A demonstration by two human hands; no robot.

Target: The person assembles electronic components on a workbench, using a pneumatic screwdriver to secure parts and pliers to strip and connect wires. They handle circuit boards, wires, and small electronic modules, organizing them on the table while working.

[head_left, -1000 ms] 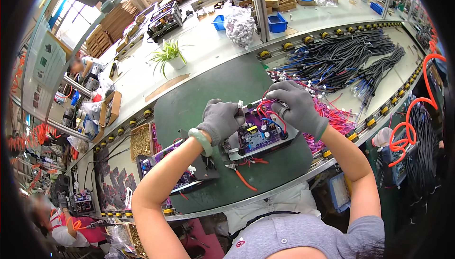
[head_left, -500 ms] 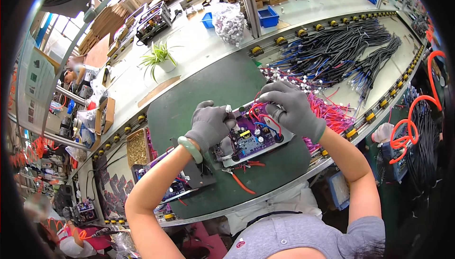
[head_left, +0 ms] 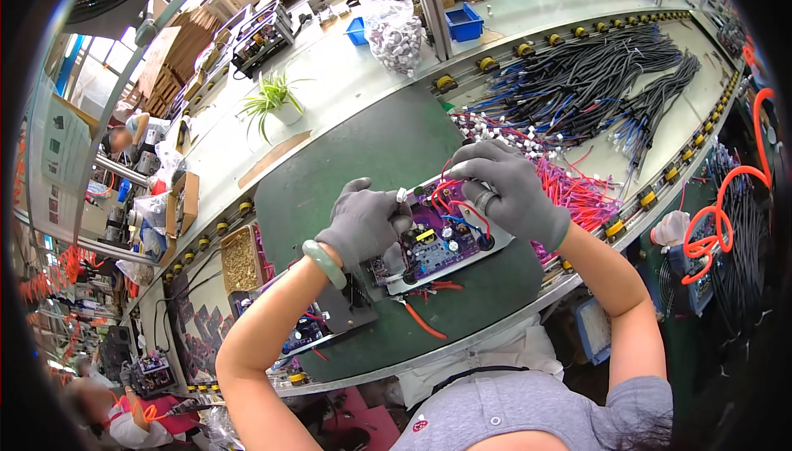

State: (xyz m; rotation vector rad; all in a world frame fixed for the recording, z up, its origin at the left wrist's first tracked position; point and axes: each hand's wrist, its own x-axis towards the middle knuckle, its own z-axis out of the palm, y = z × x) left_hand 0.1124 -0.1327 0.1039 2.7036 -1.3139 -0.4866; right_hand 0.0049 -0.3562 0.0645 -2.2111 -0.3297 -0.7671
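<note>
A purple circuit board on a metal plate lies on the green mat, with red and blue wires rising from its far right part. My gloved left hand is closed over the board's left side, a small white connector pinched at its fingertips. My gloved right hand is closed at the far right corner, thumb and finger pressed together on a red wire. Its fingers partly hide the wire's end. Pliers with orange-red handles lie against the board's near edge.
A second board on a dark plate sits at the near left, under my left forearm. Red-pink wires and black cables are heaped to the right. Beyond the mat stand a potted plant and a bag of white parts.
My left hand has shifted very slightly to the right with the white connector. The right hand stays almost in place on the red wire. The view has tilted a little.
</note>
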